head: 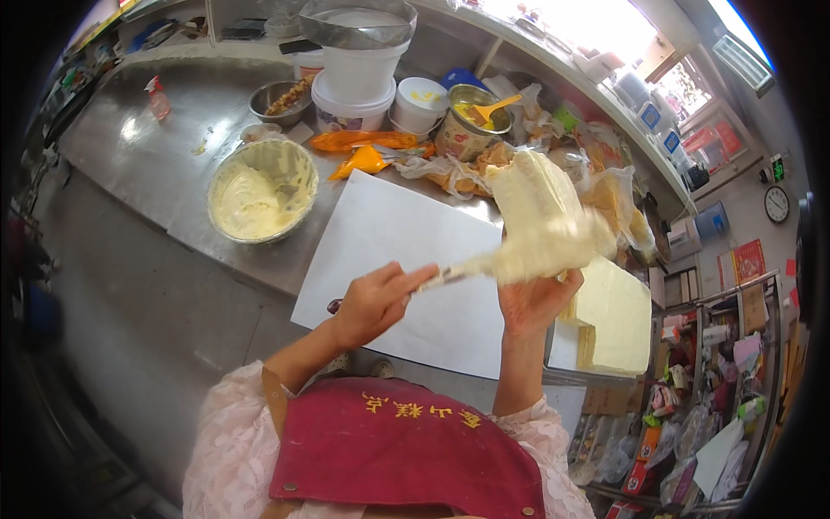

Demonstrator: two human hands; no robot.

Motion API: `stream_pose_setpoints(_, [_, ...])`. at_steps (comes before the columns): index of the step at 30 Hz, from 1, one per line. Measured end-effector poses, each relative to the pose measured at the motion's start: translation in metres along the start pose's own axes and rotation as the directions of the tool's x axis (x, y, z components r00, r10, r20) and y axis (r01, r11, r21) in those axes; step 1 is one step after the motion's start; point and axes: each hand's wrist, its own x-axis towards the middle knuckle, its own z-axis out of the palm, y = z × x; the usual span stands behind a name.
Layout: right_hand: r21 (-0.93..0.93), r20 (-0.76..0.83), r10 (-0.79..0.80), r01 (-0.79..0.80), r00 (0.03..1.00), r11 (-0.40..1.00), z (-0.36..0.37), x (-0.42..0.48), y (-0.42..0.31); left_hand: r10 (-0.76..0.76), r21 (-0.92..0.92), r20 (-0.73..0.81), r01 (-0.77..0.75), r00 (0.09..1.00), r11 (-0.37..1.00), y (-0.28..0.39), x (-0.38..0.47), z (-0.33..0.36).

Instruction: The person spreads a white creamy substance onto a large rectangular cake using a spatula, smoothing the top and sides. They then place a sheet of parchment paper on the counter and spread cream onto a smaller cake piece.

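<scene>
My left hand [376, 305] grips the handle of a spatula [450, 272]; its cream-covered blade is blurred and crosses in front of a pale cake piece [535, 194]. From below, my right hand [535, 301] holds that cake piece up above the white board or sheet [402, 259]. Part of the piece is hidden behind the blade. To the right of my right wrist, a pale cream-topped cake slab [616, 318] with a notch cut from its corner lies in a tray [564, 350]. A bowl of pale yellow cream [259, 194] stands left of the sheet.
Behind the sheet lie orange piping bags [363, 159] and plastic bags [447, 175]. White buckets [353, 97] are stacked there, beside a pot with a brush [476, 117]. A metal bowl [279, 104] and spray bottle [157, 100] stand farther left. A loaded shelf rack [700, 389] is at right.
</scene>
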Motion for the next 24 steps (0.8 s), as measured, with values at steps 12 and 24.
stream_pose_setpoints(12, [0.070,0.074,-0.013,0.008,0.997,0.998,-0.017,-0.005,-0.013,0.050,0.080,-0.315,-0.027,0.948,0.996,-0.020,-0.016,-0.013])
stream_pose_setpoints(24, [0.278,0.174,0.137,-0.182,0.975,0.943,-0.063,-0.018,-0.024,-0.106,-0.072,-0.279,0.089,0.954,0.993,-0.028,-0.005,-0.024])
